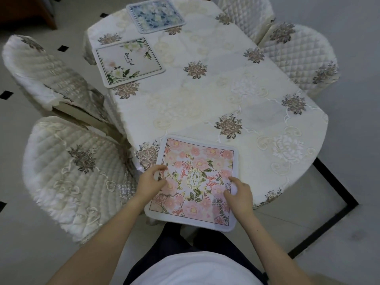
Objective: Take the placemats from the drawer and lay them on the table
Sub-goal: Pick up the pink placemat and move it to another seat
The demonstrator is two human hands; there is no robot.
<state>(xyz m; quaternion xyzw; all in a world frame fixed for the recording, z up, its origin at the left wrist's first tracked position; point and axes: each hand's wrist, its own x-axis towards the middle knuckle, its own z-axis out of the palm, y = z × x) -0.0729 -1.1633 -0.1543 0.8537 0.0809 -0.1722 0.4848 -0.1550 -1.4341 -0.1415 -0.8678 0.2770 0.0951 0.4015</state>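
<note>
Embroidered tablecloth (205,95): we gripped the pink placemat (195,182), left hand (151,183) and right hand (239,194) pinching its sides; it overhung the tabletop's near edge and wanted sliding farther on, squared.

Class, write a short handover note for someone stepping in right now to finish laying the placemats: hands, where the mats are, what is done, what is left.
Left hand: fingers curled on the left edge of the pink placemat.
Right hand: fingers curled on its right side.
Pink placemat overhangs the near edge of the table, slightly skewed.
Done: blue placemat at the far end and white floral placemat on the left side lie flat.
Left: push the pink one fully on, square it, let go. The drawer is not in view.
</note>
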